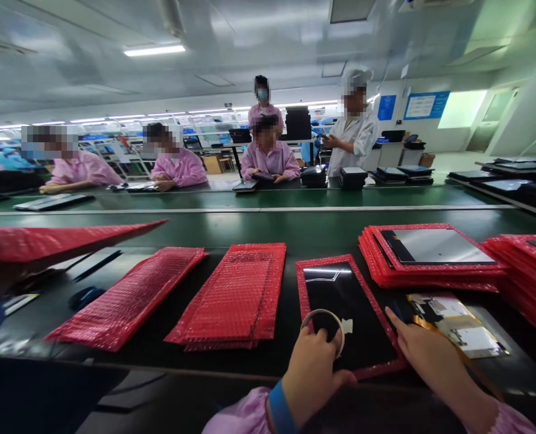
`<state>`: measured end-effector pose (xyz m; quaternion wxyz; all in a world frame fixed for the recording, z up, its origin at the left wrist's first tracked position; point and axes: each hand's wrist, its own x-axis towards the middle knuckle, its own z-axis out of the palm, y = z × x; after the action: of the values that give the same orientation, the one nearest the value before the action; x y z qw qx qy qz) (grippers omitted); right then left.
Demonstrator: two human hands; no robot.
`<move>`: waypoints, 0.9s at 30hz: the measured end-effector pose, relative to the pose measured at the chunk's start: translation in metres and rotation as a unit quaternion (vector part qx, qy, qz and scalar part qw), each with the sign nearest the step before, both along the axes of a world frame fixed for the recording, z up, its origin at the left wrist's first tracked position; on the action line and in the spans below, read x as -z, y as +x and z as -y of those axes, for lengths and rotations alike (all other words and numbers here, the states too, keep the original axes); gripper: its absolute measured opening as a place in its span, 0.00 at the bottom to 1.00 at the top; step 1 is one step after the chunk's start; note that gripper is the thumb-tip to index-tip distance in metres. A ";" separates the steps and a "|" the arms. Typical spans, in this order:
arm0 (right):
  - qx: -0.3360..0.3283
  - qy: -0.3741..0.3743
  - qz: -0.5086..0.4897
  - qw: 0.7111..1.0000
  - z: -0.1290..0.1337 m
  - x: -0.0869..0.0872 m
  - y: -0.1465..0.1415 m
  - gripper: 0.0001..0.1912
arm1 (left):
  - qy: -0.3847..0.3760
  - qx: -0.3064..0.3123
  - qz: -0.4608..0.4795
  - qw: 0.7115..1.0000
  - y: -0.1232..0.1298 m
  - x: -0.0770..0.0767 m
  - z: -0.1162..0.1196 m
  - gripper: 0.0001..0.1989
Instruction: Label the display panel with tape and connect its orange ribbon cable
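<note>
My left hand (310, 371), with a blue band at the wrist, has its fingers hooked through a roll of tape (340, 337). The roll stands over the lower left part of a black glass screen panel (362, 322), which lies on a red bubble-wrap sheet (301, 283). A small pale piece of tape (346, 326) sits on the panel. At the panel's right edge is my right hand (430, 355), one finger stretched out by the red border; its other fingers are partly hidden. Beside it lies a display part with its silvery back and amber film (469, 331).
Red bubble-wrap bags (236, 295) lie left of the panel, and another bag (132, 295) farther left. Stacked wrapped panels (435, 247) stand at the right, with another red stack (530, 277) beyond. A co-worker's red sheet (69, 238) juts in at left. People sit across the green belt (322, 223).
</note>
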<state>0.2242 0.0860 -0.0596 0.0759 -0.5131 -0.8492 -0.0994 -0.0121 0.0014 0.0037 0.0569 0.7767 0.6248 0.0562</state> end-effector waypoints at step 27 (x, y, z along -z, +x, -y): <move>-0.073 -0.231 -0.560 0.793 -0.013 -0.005 -0.092 0.30 | 0.421 -0.068 0.080 0.901 -0.031 0.064 0.023 0.14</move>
<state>0.1326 0.0988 -0.0545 0.4240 -0.4178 -0.6909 0.4102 -0.0434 -0.0217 -0.0605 -0.2297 0.6767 0.5876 0.3795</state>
